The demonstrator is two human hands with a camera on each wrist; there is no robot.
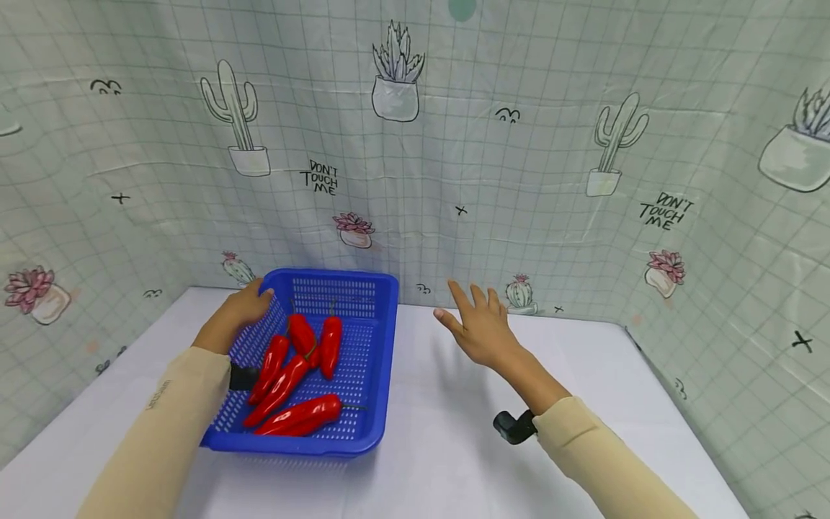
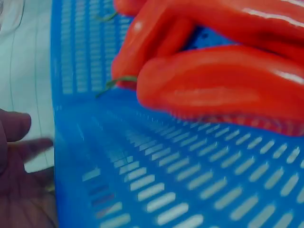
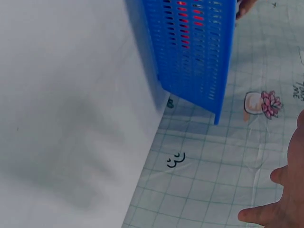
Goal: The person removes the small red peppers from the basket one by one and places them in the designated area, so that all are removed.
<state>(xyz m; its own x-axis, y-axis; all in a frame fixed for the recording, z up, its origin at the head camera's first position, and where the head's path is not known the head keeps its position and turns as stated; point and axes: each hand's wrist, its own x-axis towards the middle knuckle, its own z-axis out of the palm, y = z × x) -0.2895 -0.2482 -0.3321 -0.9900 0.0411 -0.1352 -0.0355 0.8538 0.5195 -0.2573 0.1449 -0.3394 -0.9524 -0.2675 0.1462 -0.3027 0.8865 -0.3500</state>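
So I've got my left grip (image 1: 243, 306) up at the far left corner of this blue plastic basket (image 1: 387, 346), right at the rim, with the thumb toward the inside in the head view. Honestly can't tell if the fingers are properly curled round the edge or only touching it; the left wrist view just shows thumb and fingers alongside the rim, kinda dark. My right grip (image 1: 483, 331) is easier: nothing in it, fingers spread and pretty relaxed, hanging above the white counter (image 1: 428, 447) to the right of the basket, well apart from it. The basket sits on the left part of the counter, close to the back wall, slotted holes all over its sides and bottom. Inside it are several shiny red peppers (image 1: 279, 393) with thin green stems: a cluster lying at angles toward the left and middle, some overlapping, one off to the right of that bunch, and more lying sideways near the front wall. Behind everything there's a pale grid-pattern cloth (image 1: 441, 144) with potted cacti and "DON'T TOUCH ME" printed on it, lol. I'm in beige sleeves (image 1: 616, 454), with a little black device (image 1: 515, 427) on my right wrist.
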